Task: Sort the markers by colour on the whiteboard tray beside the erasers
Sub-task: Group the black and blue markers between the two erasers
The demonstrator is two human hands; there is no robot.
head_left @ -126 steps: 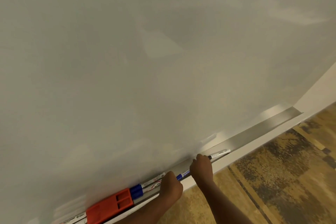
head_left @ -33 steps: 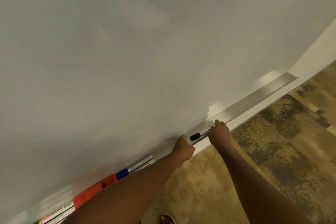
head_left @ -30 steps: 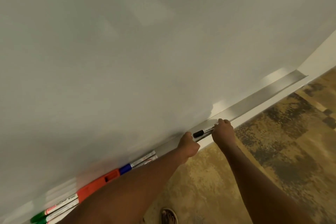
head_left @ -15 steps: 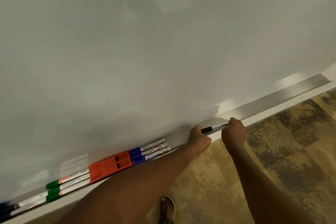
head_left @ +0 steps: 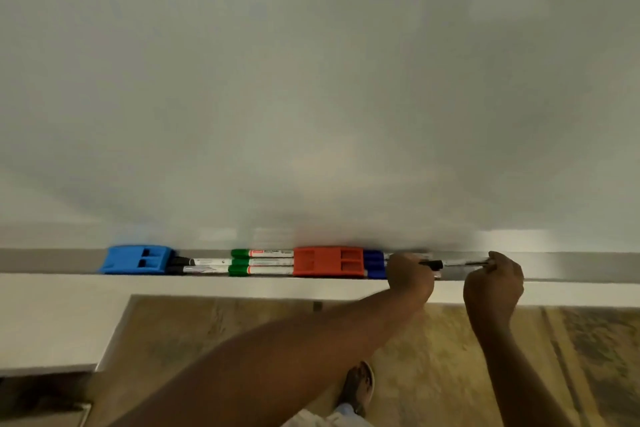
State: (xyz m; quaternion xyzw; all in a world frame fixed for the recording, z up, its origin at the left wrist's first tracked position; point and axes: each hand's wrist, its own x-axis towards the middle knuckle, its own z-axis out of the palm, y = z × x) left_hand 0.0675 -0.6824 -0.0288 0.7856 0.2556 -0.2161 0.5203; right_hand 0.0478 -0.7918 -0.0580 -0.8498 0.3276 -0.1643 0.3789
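A black-capped marker lies lengthwise over the metal tray, held at both ends. My left hand grips its capped end and my right hand pinches its tail. Left of my left hand, blue-capped markers butt against an orange eraser. Beyond it lie three green-capped markers, then black-capped markers, then a blue eraser. My left hand hides most of the blue markers' barrels.
The whiteboard fills the upper view. A white ledge runs below the tray. A white surface juts out at lower left. Patterned floor and my shoe show below.
The view has swung left and levelled, bringing the green markers, black markers and blue eraser into sight. Both hands stay on the black marker, which has moved left toward the blue markers.
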